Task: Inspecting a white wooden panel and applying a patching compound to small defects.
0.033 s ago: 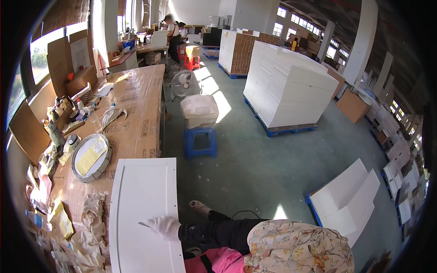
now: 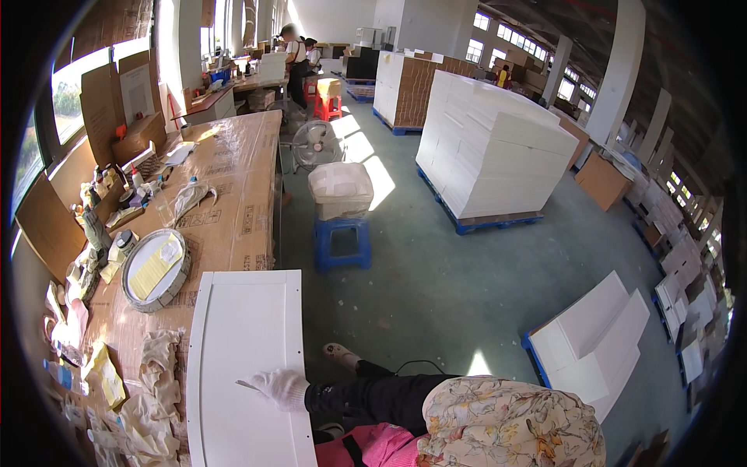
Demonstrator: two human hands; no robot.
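Note:
My right hand (image 2: 282,388), in a white knit glove, rests over a white panel (image 2: 245,327). Its fingers are closed on a thin, pale blade-like tool (image 2: 246,384) whose tip points left; its exact kind is too small to make out. The panel has a raised border, a curved left edge and small dark holes along its right edge. It lies on the cardboard-covered workbench (image 2: 233,183). A black sleeve and floral cloth cover my right arm, which reaches in from the right. My left hand is outside the picture.
On the bench stand a round tin (image 2: 158,271) with yellow paper on its lid, crumpled paper (image 2: 159,362) and several bottles (image 2: 97,187). Beyond are a blue stool (image 2: 342,243), a fan (image 2: 317,145) and a white panel stack (image 2: 482,148) on a pallet. People (image 2: 296,62) work far off.

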